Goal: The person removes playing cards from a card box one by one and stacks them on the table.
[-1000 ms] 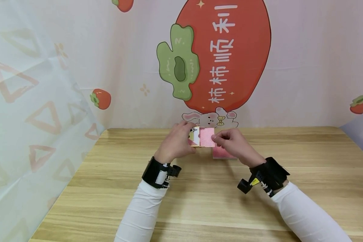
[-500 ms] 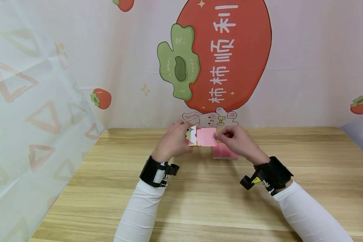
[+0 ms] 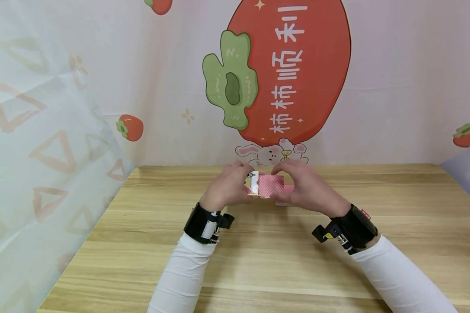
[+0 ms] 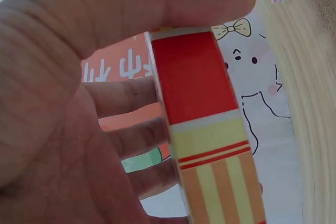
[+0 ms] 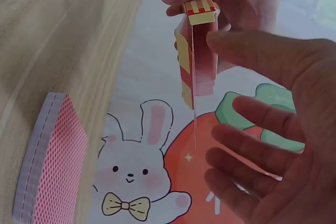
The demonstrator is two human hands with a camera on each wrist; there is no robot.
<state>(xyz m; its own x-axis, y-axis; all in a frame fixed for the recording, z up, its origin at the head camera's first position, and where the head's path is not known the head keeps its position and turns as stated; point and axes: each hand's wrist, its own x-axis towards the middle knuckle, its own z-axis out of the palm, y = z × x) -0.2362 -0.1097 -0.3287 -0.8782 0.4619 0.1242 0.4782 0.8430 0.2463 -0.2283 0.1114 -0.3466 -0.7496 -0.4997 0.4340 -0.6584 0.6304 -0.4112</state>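
Note:
My left hand (image 3: 228, 184) grips a small playing-card box (image 3: 253, 183), its thumb and fingers on opposite edges. The left wrist view shows the box's red and striped narrow side (image 4: 194, 80) in that hand. From the box's open right end juts a pink-patterned playing card (image 3: 269, 187). My right hand (image 3: 313, 190) stands around the card's outer end, thumb low and fingers high. The right wrist view shows its fingers (image 5: 252, 169) spread apart, curled round nothing, with the thumb by the box opening. Beneath, partly hidden by the right hand, lies a pink-backed deck of cards (image 3: 283, 203).
A wooden table (image 3: 258, 256) spreads below both arms. Close behind the hands, a patterned cloth backdrop (image 3: 172, 78) rises from the table's far edge. Each wrist carries a black strap (image 3: 354, 228) with a small camera.
The right fingers have let go of the card's right edge and spread around its end. The box and card have come slightly lower, and the right hand now covers more of the deck.

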